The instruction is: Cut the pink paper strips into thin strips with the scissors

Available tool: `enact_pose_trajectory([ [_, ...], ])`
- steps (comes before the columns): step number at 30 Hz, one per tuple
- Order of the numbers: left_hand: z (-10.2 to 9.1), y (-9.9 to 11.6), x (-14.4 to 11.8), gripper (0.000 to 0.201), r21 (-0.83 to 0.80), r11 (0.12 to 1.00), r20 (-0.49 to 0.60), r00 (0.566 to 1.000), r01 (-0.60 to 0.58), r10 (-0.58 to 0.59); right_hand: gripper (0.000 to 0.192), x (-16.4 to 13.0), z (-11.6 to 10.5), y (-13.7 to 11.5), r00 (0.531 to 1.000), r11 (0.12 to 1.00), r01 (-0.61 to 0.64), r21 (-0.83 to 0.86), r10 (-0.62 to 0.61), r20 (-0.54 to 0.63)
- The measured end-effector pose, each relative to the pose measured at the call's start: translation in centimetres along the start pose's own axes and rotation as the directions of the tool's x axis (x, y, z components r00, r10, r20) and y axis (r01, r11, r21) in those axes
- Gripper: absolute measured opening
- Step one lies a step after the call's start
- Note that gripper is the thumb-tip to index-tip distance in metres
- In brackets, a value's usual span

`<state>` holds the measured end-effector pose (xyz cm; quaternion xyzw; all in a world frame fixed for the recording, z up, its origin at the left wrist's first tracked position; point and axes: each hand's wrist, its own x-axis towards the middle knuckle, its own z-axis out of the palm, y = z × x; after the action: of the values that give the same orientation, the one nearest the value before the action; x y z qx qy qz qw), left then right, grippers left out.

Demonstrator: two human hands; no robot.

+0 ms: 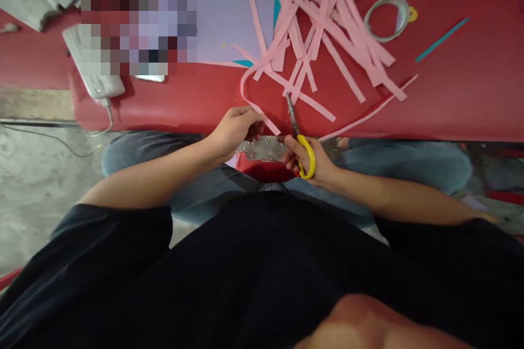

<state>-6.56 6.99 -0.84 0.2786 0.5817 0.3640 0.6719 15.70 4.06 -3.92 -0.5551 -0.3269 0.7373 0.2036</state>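
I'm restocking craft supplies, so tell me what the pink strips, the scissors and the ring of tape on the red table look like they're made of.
pink strips: thin matte paper, probably; they curl and lie limp, one pinched in the left hand.
scissors: grey metal blades, glossy yellow handle that looks plastic, held in the right hand.
ring of tape: pale and slightly shiny; material unclear.
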Motion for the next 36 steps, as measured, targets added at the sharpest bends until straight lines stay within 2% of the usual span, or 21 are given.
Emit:
enact_pose_trajectory([
  [2,-0.1,0.2,-0.1,0.020,-0.014,1.000,0.001,1.000,0.006,-0.006,0.073,-0.1,-0.4,0.6,0.999,0.999,0.011,-0.041,-0.013,-0.045],
  [6,0.1,0.3,-0.5,0.019,-0.031,0.999,0.004,1.000,0.015,-0.015,0.066,-0.2,-1.6,1.1,0.994,0.972,0.008,-0.235,0.019,0.111],
  [8,0.2,0.2,-0.6,0.019,-0.034,0.999,0.006,1.000,0.011,-0.011,0.065,-0.3,-1.9,1.0,0.989,0.960,0.087,-0.265,-0.053,0.135],
  [12,0.5,0.2,-0.6,0.020,-0.060,0.998,0.004,1.000,-0.027,0.027,0.073,-0.8,-2.2,0.0,0.960,0.946,0.272,-0.178,-0.256,0.110],
  [14,0.6,0.3,-0.4,0.020,-0.069,0.996,0.001,0.998,-0.065,0.066,0.075,-1.2,-2.4,-0.8,0.956,0.956,0.266,-0.121,-0.246,0.159],
  [16,0.7,0.6,-0.2,0.020,-0.059,0.989,0.008,0.990,-0.137,0.138,0.075,-1.6,-2.7,-1.4,0.940,0.974,0.223,-0.044,-0.203,0.274],
  [19,0.7,1.4,0.2,0.023,0.010,0.943,0.047,0.942,-0.332,0.332,0.076,-1.5,-3.1,-1.5,0.898,0.977,0.206,0.059,-0.212,0.385],
  [22,0.9,2.8,0.0,0.026,0.128,0.849,0.096,0.858,-0.513,0.504,0.084,-1.0,-3.3,-0.8,0.904,0.963,0.251,0.100,-0.270,0.331],
  [24,1.2,3.7,-0.5,0.027,0.200,0.802,0.100,0.826,-0.562,0.554,0.091,-0.9,-3.4,-0.5,0.900,0.952,0.292,0.091,-0.306,0.311],
  [27,1.7,4.7,-1.3,0.027,0.287,0.765,0.066,0.809,-0.576,0.584,0.092,-1.7,-3.4,-0.8,0.857,0.902,0.428,-0.054,-0.386,0.342],
  [30,2.2,4.9,-1.8,0.029,0.325,0.772,0.039,0.823,-0.547,0.567,0.086,-3.1,-3.1,-1.8,0.835,0.837,0.499,-0.224,-0.395,0.383],
  [36,2.6,4.8,-2.1,0.030,0.282,0.864,-0.036,0.895,-0.417,0.444,0.086,-3.9,-2.5,-3.6,0.793,0.705,0.593,-0.388,-0.429,0.432],
])
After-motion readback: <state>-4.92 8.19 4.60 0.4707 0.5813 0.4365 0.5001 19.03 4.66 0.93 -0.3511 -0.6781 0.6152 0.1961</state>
